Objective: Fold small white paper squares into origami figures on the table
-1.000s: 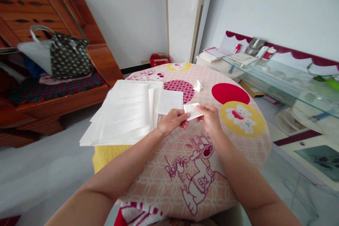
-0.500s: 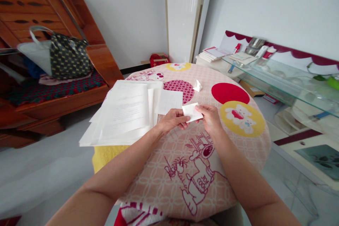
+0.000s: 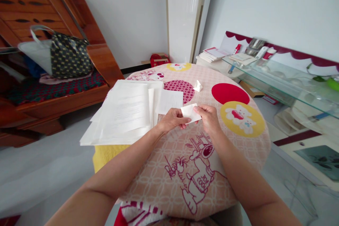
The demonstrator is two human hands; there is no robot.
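Paper stack (image 3: 124,113) blocks centre-left; a loose sheet (image 3: 171,100) lies just above your left hand (image 3: 172,120). Tablecloth (image 3: 156,183) is open at lower centre and right of your right hand (image 3: 210,118). Small scrap (image 3: 197,85) at upper centre.

Matt white paper slip (image 3: 189,112) and sheets (image 3: 124,111), soft printed cloth table cover (image 3: 185,169), glossy glass shelf (image 3: 286,77).
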